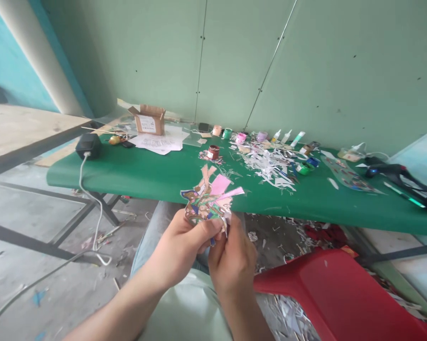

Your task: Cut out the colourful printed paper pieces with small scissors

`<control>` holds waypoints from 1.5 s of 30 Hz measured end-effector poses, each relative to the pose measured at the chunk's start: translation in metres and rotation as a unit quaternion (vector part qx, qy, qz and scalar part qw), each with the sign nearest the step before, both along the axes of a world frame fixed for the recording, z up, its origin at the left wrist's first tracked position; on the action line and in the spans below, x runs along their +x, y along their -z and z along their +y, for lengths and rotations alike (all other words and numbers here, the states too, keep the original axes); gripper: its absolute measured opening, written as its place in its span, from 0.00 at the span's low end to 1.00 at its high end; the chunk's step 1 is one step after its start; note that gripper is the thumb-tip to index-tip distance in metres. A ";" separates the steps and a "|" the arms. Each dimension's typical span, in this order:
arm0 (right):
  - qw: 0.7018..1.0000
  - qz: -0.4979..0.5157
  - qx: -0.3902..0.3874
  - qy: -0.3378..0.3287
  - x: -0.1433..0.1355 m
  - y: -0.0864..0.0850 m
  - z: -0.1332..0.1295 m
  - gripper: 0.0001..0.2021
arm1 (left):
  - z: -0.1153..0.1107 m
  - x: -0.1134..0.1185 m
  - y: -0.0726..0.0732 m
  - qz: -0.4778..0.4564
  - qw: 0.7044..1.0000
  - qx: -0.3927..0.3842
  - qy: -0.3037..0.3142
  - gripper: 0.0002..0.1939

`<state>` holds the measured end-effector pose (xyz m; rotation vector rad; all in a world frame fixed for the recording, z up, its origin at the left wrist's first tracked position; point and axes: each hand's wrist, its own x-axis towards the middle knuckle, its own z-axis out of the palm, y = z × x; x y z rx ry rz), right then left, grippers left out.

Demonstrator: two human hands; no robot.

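Between my two hands, just in front of the table edge, is a painted paper cutout (208, 201) with pink, brown, green and blue patches and strips sticking up at its top. My left hand (185, 241) grips its lower left side, thumb pressed across the front. My right hand (232, 255) is closed around the lower right part; its fingertips are partly hidden behind the paper. Beyond the cutout, a jar of dark red paint (213, 152) stands on the green table (156, 170).
White paper scraps (270, 163) lie heaped on the table, near several paint jars and glue bottles (286, 137). At the left are an open cardboard box (149, 121), printed sheets and a black adapter (88, 145). A red chair (341, 293) stands at the lower right.
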<state>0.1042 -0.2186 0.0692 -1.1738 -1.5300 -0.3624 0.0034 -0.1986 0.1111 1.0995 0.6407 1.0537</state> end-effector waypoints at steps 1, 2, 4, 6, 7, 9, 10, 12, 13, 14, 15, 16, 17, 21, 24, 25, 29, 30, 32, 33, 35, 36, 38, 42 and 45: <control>1.000 0.001 -0.003 -0.002 0.000 -0.001 0.000 0.13 | 0.000 0.000 0.000 0.000 1.000 -0.001 -0.001 0.13; 1.000 0.001 -0.005 -0.004 0.000 -0.001 0.000 0.13 | 0.000 0.000 0.000 -0.002 1.000 -0.005 -0.003 0.13; 1.000 0.000 -0.005 -0.009 0.001 -0.002 0.000 0.12 | 0.000 0.001 0.000 -0.007 1.000 -0.013 -0.012 0.12; 1.000 -0.003 -0.005 -0.016 0.003 -0.002 0.000 0.13 | 0.000 0.001 -0.001 -0.006 1.000 -0.015 -0.018 0.12; 1.000 -0.004 -0.007 -0.023 0.003 -0.003 0.000 0.13 | -0.001 0.001 -0.002 -0.004 1.000 -0.015 -0.018 0.12; 0.999 -0.002 -0.018 -0.048 0.005 -0.003 -0.001 0.12 | -0.001 0.000 -0.003 0.000 1.000 -0.012 -0.011 0.12; 0.998 0.004 -0.026 -0.064 0.006 -0.004 -0.002 0.12 | -0.001 0.000 -0.003 0.002 1.000 -0.012 -0.006 0.12; 0.993 0.031 -0.046 -0.106 0.008 -0.006 -0.003 0.10 | -0.001 -0.002 -0.004 0.007 1.000 -0.011 0.000 0.13; 0.988 0.050 -0.060 -0.133 0.009 -0.006 -0.004 0.09 | -0.001 -0.002 -0.004 0.009 1.000 -0.011 0.002 0.13; 0.981 0.070 -0.079 -0.162 0.009 -0.007 -0.005 0.09 | -0.001 -0.003 -0.004 0.012 1.000 -0.010 0.003 0.13; 0.973 0.089 -0.098 -0.189 0.010 -0.007 -0.006 0.09 | -0.001 -0.003 -0.004 0.014 1.000 -0.008 0.003 0.13; 0.965 0.105 -0.115 -0.213 0.011 -0.008 -0.007 0.09 | -0.001 -0.004 -0.004 0.015 1.000 -0.004 0.005 0.13; 0.957 0.118 -0.129 -0.230 0.012 -0.008 -0.007 0.09 | -0.001 -0.004 -0.004 0.017 1.000 0.001 0.005 0.13; 0.950 0.132 -0.137 -0.247 0.013 -0.007 -0.009 0.09 | -0.002 -0.005 -0.002 0.028 0.999 0.015 0.000 0.13; 0.952 0.123 -0.132 -0.247 0.014 -0.006 -0.009 0.09 | -0.002 -0.006 -0.001 0.042 0.999 0.019 -0.006 0.13; 0.953 0.118 -0.130 -0.246 0.014 -0.007 -0.008 0.09 | -0.002 -0.007 0.000 0.046 0.999 0.023 -0.010 0.13; 0.961 0.092 -0.130 -0.227 0.015 -0.008 -0.009 0.09 | 0.000 -0.011 0.002 0.058 0.996 0.058 -0.021 0.11; 0.961 0.088 -0.132 -0.225 0.015 -0.008 -0.009 0.09 | 0.000 -0.012 0.002 0.061 0.996 0.069 -0.019 0.10; 0.960 0.086 -0.138 -0.230 0.016 -0.008 -0.010 0.09 | 0.001 -0.013 0.001 0.060 0.994 0.086 -0.008 0.09; 0.958 0.087 -0.141 -0.235 0.016 -0.008 -0.010 0.09 | 0.002 -0.014 0.001 0.057 0.994 0.091 -0.002 0.09; 0.954 0.092 -0.145 -0.246 0.017 -0.007 -0.011 0.09 | 0.002 -0.015 -0.001 0.049 0.994 0.095 0.010 0.08; 0.953 0.094 -0.147 -0.248 0.017 -0.007 -0.011 0.09 | 0.003 -0.015 -0.001 0.047 0.994 0.094 0.016 0.08; 0.951 0.091 -0.159 -0.250 0.019 -0.007 -0.011 0.09 | 0.003 -0.017 -0.002 0.046 0.994 0.092 0.025 0.08; 0.946 0.066 -0.181 -0.260 0.026 -0.009 -0.013 0.08 | 0.004 -0.020 -0.005 0.048 0.995 0.076 0.051 0.07; 0.947 0.041 -0.181 -0.260 0.033 -0.010 -0.014 0.07 | 0.004 -0.022 -0.008 0.055 0.995 0.055 0.070 0.08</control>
